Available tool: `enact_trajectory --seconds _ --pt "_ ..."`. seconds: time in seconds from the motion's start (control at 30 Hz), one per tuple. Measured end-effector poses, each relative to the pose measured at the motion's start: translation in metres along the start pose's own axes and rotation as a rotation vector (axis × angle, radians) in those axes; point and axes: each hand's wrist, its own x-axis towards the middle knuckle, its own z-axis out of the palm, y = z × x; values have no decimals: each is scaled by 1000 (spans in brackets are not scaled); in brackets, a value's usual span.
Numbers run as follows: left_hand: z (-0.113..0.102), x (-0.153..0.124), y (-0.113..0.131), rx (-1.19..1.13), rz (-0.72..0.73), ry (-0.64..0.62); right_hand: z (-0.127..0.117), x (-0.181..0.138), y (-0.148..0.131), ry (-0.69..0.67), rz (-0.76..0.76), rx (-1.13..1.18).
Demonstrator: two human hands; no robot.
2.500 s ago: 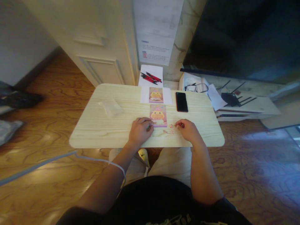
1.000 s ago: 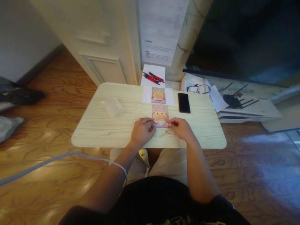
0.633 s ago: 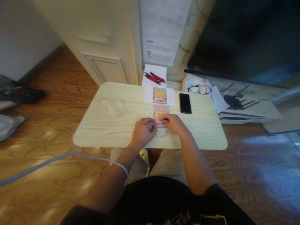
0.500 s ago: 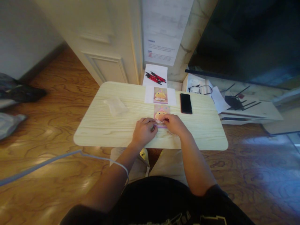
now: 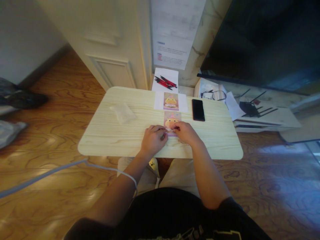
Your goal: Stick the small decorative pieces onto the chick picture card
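A small picture card (image 5: 172, 116) with a yellow cartoon figure in a pink hat lies near the middle of the pale wooden table (image 5: 112, 140). My left hand (image 5: 154, 139) rests at its lower left edge, fingers curled; a small greenish spot shows by the thumb, too small to name. Over the card's lower right part, my right hand (image 5: 186, 132) has thumb and fingers pinched together, and whatever is between them is hidden. Some tiny bits lie on the tabletop beneath my right wrist. Just beyond the card, a matching picture (image 5: 171, 101) is on a white sheet (image 5: 183, 103).
A black phone (image 5: 198, 110) lies at the table's right; a crumpled translucent bag (image 5: 123, 113) is at the left. Behind the table, several red and black pens (image 5: 165, 82) rest on white paper. A low cabinet (image 5: 270, 121) with a router (image 5: 250, 109) stands to the right.
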Motion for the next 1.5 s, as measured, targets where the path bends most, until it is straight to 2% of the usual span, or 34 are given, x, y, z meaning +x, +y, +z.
enact_trajectory --seconds 0.63,0.83,1.03,1.23,1.37,1.5 --pt "1 0 0 25 11 14 0 5 -5 -25 43 -98" --pt "2 0 -1 28 4 8 2 3 -3 -7 30 -78" --pt "2 0 -1 40 14 18 -5 0 -2 -28 38 -37" --pt "1 0 -1 44 15 5 -5 4 -4 -108 -59 -110" --pt "1 0 0 37 9 5 1 6 -2 -97 -173 -122" --pt "1 0 0 34 1 8 1 4 -2 -35 -169 -146"
